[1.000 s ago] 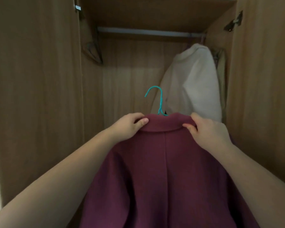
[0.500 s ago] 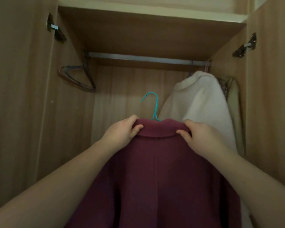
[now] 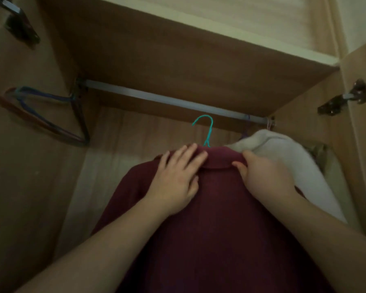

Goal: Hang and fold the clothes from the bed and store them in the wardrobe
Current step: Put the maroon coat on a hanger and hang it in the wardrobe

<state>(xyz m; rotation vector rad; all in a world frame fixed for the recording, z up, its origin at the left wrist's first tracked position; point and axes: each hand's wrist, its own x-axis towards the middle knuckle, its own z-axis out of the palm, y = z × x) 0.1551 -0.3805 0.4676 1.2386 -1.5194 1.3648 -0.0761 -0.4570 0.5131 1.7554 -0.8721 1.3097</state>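
A: Nearest you is one maroon coat point(image 3: 220, 229), its back to you, below the rail point(image 3: 156, 98). You have two hands on it.

B: Your left hand point(image 3: 173, 182) lies flat on the coat's left shoulder, fingers point(image 3: 190, 155) straight and spread. Your right hand point(image 3: 264, 176) grips the right end of the collar, fingers curled over it, thumb at the collar's edge.

A: One teal hanger point(image 3: 208, 132) rises from the collar. Its hook sits just under the rail's middle; I can't tell you whether it touches.

B: At the rail's right end hangs one cream garment point(image 3: 283, 157), touching your coat, with one olive piece point(image 3: 317, 151) behind it.

A: At the rail's left end is a bunch of bare hangers point(image 3: 47, 117), blue, brown and dark. Their count is unclear.

B: There are two door hinges, one point(image 3: 344, 100) right of the rail and one point(image 3: 15, 20) up left of it, on the wardrobe point(image 3: 30, 187).
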